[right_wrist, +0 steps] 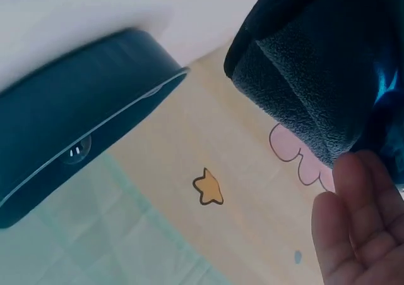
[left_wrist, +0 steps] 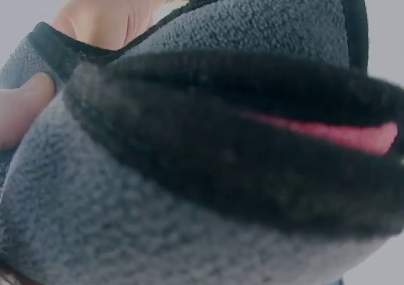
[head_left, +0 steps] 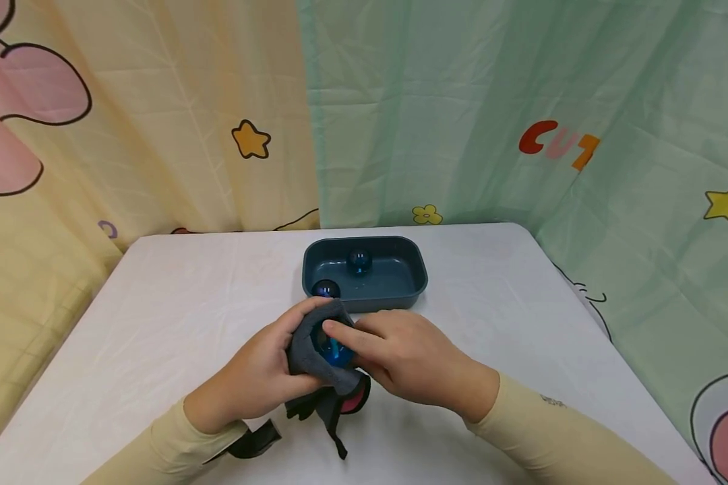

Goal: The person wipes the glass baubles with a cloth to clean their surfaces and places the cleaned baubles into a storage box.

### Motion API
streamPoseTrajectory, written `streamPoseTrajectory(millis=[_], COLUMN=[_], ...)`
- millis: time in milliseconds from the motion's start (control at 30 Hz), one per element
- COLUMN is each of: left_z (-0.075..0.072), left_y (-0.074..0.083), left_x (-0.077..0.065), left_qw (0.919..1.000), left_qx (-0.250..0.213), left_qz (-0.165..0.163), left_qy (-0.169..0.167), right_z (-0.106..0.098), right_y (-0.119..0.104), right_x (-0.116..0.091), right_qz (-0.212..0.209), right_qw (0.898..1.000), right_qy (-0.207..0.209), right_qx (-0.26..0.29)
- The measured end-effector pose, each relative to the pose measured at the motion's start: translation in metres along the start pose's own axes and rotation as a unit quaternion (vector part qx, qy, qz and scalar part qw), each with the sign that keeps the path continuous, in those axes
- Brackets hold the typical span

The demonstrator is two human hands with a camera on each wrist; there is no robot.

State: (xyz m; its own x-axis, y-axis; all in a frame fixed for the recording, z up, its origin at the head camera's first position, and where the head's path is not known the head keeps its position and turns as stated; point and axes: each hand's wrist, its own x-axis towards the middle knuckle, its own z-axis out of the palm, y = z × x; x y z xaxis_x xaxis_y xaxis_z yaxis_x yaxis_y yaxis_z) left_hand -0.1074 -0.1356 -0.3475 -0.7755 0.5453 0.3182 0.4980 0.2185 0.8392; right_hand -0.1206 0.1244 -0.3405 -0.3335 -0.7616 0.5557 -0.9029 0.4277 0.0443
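Observation:
My left hand grips a grey fleece pouch with black trim, its mouth turned up towards the head camera. Inside that mouth sits a clear blue ball. My right hand comes in from the right, one digit laid across the ball and another at its lower side, at the pouch's rim. A black-edged flap with pink inside and a thin black strip hang below. In the left wrist view the grey fleece fills most of the picture. The right wrist view shows fingertips beside the fleece.
A dark blue-green rectangular tub stands beyond the hands on the white table. Two clear blue balls lie in it, one near the back and one at the front left. Patterned curtains hang behind the table.

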Motion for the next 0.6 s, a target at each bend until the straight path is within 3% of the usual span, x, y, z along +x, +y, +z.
streamPoseTrajectory(millis=[100, 200, 267, 333, 400, 433, 500, 600], left_z=[0.001, 0.003, 0.004, 0.005, 0.006, 0.006, 0.006, 0.004], left_y=[0.002, 0.003, 0.002, 0.001, 0.000, -0.001, -0.003, -0.005], left_x=[0.001, 0.002, 0.003, 0.002, 0.003, 0.003, 0.004, 0.004], left_qw=[1.0000, 0.9995, 0.9987, 0.9975, 0.9967, 0.9968, 0.9975, 0.9985], left_qx=[0.009, 0.029, 0.047, 0.066, 0.077, 0.076, 0.068, 0.053], left_qz=[-0.002, -0.009, -0.017, -0.023, -0.024, -0.022, -0.017, -0.010], left_qy=[-0.002, -0.007, -0.010, -0.013, -0.012, -0.011, -0.006, 0.007], right_z=[0.001, 0.003, 0.006, 0.009, 0.012, 0.012, 0.012, 0.009], right_y=[-0.002, -0.005, -0.006, -0.007, -0.007, -0.006, -0.006, -0.005], right_x=[0.001, 0.000, -0.001, -0.001, -0.001, -0.001, 0.000, 0.001], right_qz=[0.014, 0.074, 0.132, 0.188, 0.224, 0.231, 0.227, 0.178], right_qw=[1.000, 0.996, 0.982, 0.961, 0.944, 0.942, 0.947, 0.968], right_qy=[-0.008, -0.037, -0.064, -0.084, -0.094, -0.097, -0.102, -0.102], right_qx=[-0.007, 0.045, 0.116, 0.184, 0.221, 0.225, 0.204, 0.142])
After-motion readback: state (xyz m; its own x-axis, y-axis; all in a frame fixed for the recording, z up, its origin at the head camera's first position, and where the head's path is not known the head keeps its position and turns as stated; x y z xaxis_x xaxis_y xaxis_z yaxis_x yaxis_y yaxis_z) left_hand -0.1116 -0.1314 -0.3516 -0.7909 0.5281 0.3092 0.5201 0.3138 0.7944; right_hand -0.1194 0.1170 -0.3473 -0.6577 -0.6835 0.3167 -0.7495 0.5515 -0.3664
